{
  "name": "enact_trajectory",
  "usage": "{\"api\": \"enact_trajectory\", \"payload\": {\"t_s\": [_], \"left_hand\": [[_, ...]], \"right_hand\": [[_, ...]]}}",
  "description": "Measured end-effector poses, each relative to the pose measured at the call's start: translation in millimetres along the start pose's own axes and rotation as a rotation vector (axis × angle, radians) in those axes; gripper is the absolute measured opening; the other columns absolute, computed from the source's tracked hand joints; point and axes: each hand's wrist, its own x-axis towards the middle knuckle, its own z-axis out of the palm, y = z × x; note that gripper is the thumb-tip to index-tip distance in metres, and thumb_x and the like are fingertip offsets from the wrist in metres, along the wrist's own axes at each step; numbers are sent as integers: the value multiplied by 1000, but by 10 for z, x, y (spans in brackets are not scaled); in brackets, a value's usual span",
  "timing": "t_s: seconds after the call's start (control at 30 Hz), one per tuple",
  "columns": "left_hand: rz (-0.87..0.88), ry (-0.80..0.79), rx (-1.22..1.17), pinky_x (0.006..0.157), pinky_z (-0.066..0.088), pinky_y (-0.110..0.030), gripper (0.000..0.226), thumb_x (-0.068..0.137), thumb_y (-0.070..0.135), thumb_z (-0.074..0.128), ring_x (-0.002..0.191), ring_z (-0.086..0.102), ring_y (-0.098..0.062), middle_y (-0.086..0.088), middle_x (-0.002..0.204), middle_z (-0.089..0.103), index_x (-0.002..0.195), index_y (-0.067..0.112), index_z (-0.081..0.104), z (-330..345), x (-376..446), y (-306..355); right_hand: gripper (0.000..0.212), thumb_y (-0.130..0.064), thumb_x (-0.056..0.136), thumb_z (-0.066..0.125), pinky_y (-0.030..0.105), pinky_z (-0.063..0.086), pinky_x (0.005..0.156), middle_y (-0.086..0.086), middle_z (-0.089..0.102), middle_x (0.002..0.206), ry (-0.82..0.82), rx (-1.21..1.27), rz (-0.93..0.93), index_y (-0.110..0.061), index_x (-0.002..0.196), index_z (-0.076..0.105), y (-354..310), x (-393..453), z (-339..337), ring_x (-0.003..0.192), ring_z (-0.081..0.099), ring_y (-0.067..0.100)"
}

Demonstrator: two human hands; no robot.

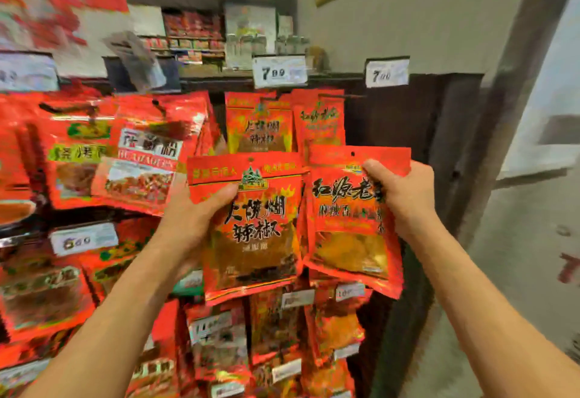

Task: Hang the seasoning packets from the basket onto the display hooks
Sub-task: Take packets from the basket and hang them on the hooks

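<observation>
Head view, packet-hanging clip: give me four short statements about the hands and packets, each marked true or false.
1. Each hand holds one red seasoning packet. True: left hand holds the left packet, right hand the right packet.
2. The right packet hangs on a hook. False: it is held in front of the rack.
3. Two price tags above show 7. True.
4. The left hand is empty. False: it grips a packet.
</observation>
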Motion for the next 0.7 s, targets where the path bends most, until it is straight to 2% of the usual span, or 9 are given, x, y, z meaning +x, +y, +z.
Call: {"api": "enact_trajectory", "payload": {"t_s": [0.13, 0.2, 0.27, 0.37, 0.47, 0.57, 0.7], "left_hand": [[-17, 57, 17, 54, 56, -33, 7, 91, 20, 72, 64, 72, -10, 4, 78, 77, 98, 20, 71, 361, 310, 50], [-21, 87, -2, 66, 59, -38, 9, 90, 28, 74, 73, 75, -16, -1, 86, 79, 95, 21, 73, 538, 440, 62], [-2, 96, 8, 72, 59, -41, 12, 89, 32, 75, 78, 76, -20, -5, 91, 79, 95, 21, 74, 672, 547, 86], [36, 64, 34, 71, 60, -40, 18, 90, 32, 74, 81, 77, -21, -6, 94, 79, 102, 19, 73, 822, 652, 145], [59, 53, 35, 69, 61, -38, 21, 91, 30, 73, 83, 77, -22, -6, 95, 79, 107, 18, 72, 891, 684, 169], [72, 54, 37, 61, 61, -33, 19, 90, 29, 73, 80, 77, -20, -4, 92, 80, 106, 19, 71, 899, 705, 159], [84, 58, 44, 59, 59, -31, 18, 89, 31, 74, 79, 77, -18, -3, 90, 80, 104, 21, 71, 882, 746, 110]], "right_hand": [[13, -20, 83, 83, 21, 55, 52, -5, 77, 73, 0, 85, 14, -23, 71, 77, -46, 543, -67, 66, 75, 12], [10, -22, 83, 83, 22, 55, 52, -4, 78, 74, 16, 123, 25, -20, 78, 74, -56, 816, -81, 67, 76, 14], [11, -24, 83, 83, 26, 58, 54, -3, 78, 77, 13, 138, 33, -21, 82, 73, -62, 1053, -69, 70, 77, 16], [11, -26, 83, 82, 40, 63, 67, 0, 78, 79, 11, 102, 54, -22, 81, 72, -33, 1309, -37, 73, 77, 19], [8, -24, 84, 80, 52, 62, 80, 5, 78, 84, 21, 60, 56, -20, 80, 73, 4, 1433, 6, 79, 77, 23], [10, -25, 84, 79, 51, 62, 79, 4, 78, 82, 39, 36, 58, -20, 79, 74, 10, 1475, 10, 76, 77, 22], [10, -27, 84, 80, 44, 64, 73, -1, 77, 75, 46, 30, 66, -20, 80, 74, 2, 1500, 2, 70, 76, 16]]}}
